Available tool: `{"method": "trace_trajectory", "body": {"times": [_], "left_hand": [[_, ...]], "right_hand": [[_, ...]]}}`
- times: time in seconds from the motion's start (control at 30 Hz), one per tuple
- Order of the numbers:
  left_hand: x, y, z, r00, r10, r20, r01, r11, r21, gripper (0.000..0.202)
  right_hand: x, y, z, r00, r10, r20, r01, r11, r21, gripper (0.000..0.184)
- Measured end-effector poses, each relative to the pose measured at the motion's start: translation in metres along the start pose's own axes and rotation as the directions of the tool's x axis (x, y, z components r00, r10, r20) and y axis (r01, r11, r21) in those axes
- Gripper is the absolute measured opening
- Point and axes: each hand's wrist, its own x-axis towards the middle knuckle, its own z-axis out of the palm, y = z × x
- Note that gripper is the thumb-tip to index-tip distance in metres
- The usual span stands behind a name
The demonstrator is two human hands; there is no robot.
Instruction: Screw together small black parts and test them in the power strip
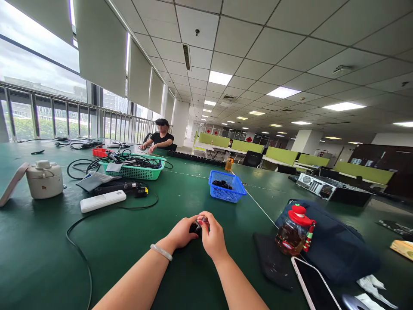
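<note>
Part (194, 228) gripped by left hand (181, 232) and right hand (213, 237).
Black pieces (222, 184) are held in the blue basket (226, 195) on the table (135, 234).

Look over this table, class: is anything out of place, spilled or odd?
Tangled black cables spill past the rim of the green basket, left of centre, looking untidy. At lower right, crumpled white scraps lie loose near the phone, like litter.
</note>
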Motion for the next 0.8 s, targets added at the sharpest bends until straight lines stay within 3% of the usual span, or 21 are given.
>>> {"method": "trace_trajectory", "body": {"times": [0.13, 0.37, 0.8], "left_hand": [[-0.001, 0.001, -0.001, 0.999, 0.033, -0.009, -0.033, 0.999, -0.032, 0.054], [0.000, -0.002, 0.001, 0.999, -0.040, 0.009, 0.040, 0.999, -0.031, 0.077], [-0.003, 0.000, -0.001, 0.993, 0.098, -0.069, -0.102, 0.993, -0.055, 0.057]], "right_hand": [[0.000, -0.003, 0.000, 1.000, -0.014, 0.016, 0.014, 1.000, -0.001, 0.018], [0.002, -0.001, -0.009, 0.986, -0.052, -0.160, 0.050, 0.999, -0.014, 0.015], [0.000, 0.009, -0.001, 0.997, 0.081, 0.000, -0.081, 0.997, 0.009, 0.013]]}}
